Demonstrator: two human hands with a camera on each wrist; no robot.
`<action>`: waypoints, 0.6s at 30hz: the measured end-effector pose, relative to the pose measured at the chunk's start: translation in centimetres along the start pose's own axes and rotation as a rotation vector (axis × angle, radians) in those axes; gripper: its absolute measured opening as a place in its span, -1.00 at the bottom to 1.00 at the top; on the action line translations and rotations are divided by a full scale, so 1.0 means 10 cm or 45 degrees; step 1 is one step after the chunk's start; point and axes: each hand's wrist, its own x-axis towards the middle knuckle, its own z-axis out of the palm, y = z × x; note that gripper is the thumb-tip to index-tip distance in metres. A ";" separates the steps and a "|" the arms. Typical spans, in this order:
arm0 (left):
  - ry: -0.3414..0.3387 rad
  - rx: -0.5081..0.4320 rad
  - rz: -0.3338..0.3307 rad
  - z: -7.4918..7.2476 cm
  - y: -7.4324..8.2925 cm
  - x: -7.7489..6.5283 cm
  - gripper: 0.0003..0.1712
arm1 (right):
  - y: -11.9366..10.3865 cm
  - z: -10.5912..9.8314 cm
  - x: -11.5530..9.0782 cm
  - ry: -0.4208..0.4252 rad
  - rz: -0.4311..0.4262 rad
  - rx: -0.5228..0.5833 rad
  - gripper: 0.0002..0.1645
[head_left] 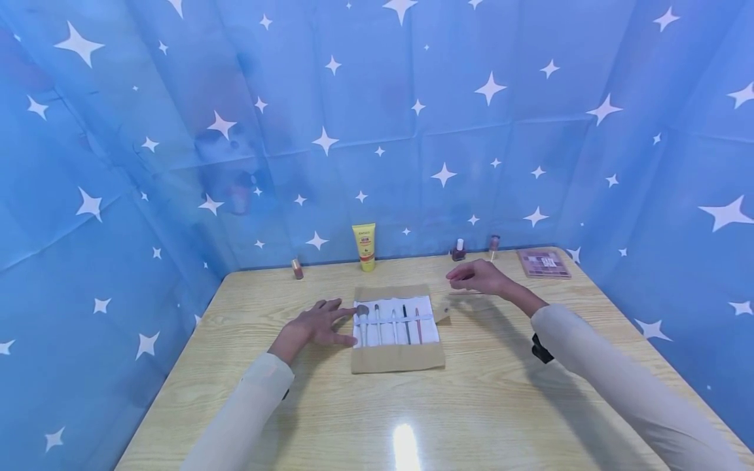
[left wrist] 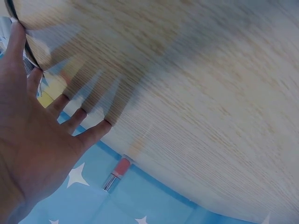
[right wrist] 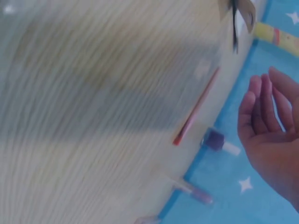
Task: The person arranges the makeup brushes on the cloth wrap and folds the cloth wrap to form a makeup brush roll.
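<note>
An unrolled tan brush roll (head_left: pixel 397 361) with a white lining lies on the table, several makeup brushes (head_left: pixel 363 320) side by side under its band. My left hand (head_left: pixel 321 324) is spread at the roll's left edge, thumb and index finger resting on it. In the left wrist view the fingers fan out with their tips on the wood. To the right of the roll my right hand (head_left: pixel 480 277) hovers over the table, fingers loosely bent and holding nothing. Below it lies a single thin pink brush (right wrist: pixel 197 106), apart from the roll, faint in the head view.
Along the table's back edge stand a small lip colour tube (head_left: pixel 297 269), a yellow squeeze tube (head_left: pixel 365 247), a dark nail polish bottle (head_left: pixel 459 250) and another small tube (head_left: pixel 493 244). A palette (head_left: pixel 544 263) lies at the back right. A blue starred curtain (head_left: pixel 377 118) hangs behind.
</note>
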 end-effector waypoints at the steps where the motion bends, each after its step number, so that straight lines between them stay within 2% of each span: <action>1: 0.002 -0.002 0.003 0.00 0.00 0.00 0.01 | 0.01 -0.03 -0.01 -0.002 0.004 0.002 -0.66; 11: 0.011 -0.023 0.009 -0.02 0.01 -0.03 -0.01 | 0.09 -0.29 -0.06 0.049 0.054 -0.065 -0.62; 18: 0.020 -0.010 0.019 -0.01 0.00 -0.02 -0.01 | 0.30 -0.35 -0.11 0.106 0.005 -0.149 -0.71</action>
